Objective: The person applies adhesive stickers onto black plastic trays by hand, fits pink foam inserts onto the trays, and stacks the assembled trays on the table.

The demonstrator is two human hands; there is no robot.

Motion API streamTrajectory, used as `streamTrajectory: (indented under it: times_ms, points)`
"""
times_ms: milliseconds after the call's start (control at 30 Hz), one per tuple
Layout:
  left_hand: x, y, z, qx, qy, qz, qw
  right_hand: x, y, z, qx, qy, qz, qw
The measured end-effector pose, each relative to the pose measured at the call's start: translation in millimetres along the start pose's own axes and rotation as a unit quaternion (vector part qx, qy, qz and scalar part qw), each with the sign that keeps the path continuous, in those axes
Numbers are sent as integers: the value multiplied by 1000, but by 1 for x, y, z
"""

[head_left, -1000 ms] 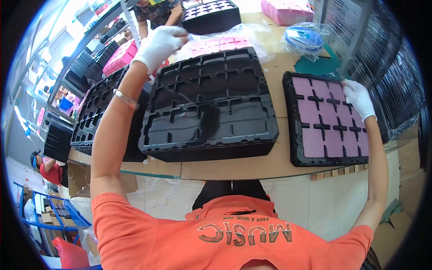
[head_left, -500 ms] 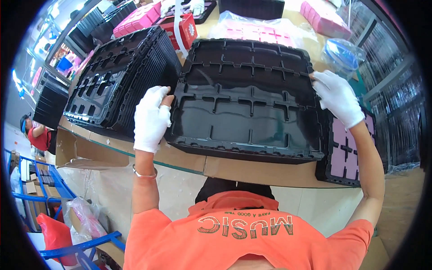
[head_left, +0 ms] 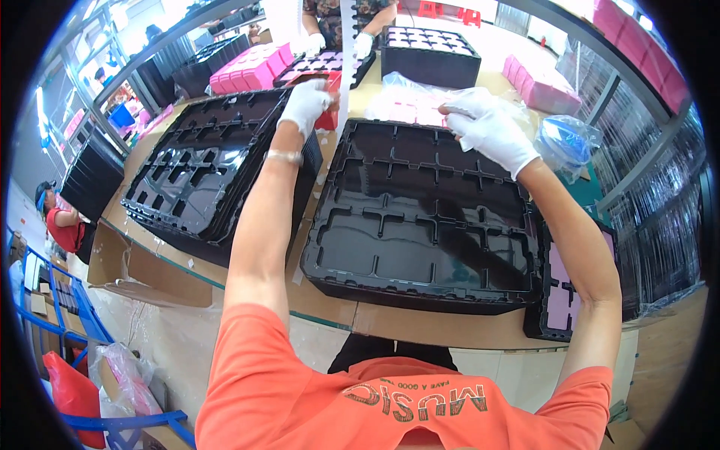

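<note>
My left hand (head_left: 306,107), in a white glove with bare fingertips showing, reaches past the left tray stack to a red box (head_left: 328,112). Its fingers look loosely bent and apart, with nothing visible in them; whether they touch the box I cannot tell. My right hand (head_left: 491,131), gloved alike, is stretched over the far right edge of the middle stack of black plastic trays (head_left: 420,232). Its fingers point left, beside pink pieces in clear plastic (head_left: 409,101), and hold nothing I can see. The middle stack's top tray has cross-shaped ridges and shallow pockets.
Another black tray stack (head_left: 199,169) stands at the left. A tray with pink inserts (head_left: 561,289) lies at the right, partly under my forearm. Pink blocks (head_left: 541,84) and a blue roll in plastic (head_left: 564,146) sit beyond. A white upright post (head_left: 349,45) rises ahead; a co-worker's gloved hands (head_left: 313,45) are opposite.
Both hands have left the sides of the middle stack and moved forward, the left toward the red box, the right inward over the far edge. The view has tilted up, showing the co-worker opposite.
</note>
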State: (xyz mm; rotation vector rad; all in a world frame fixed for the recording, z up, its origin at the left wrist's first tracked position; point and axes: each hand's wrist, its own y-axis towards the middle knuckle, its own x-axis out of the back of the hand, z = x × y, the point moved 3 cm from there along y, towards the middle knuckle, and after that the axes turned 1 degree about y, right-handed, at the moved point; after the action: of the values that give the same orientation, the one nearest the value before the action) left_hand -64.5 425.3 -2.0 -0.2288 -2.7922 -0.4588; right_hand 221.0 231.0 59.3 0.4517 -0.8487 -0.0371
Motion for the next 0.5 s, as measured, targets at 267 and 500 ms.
streamTrajectory:
  times_ms: [267,500]
  points:
    - [-22,-30,-15,-97,143,-141,975,60,86,72,192,-130,-297,927]
    - [-18,-2,31,58,6,5,998,77,168,129,226,-397,-317,832]
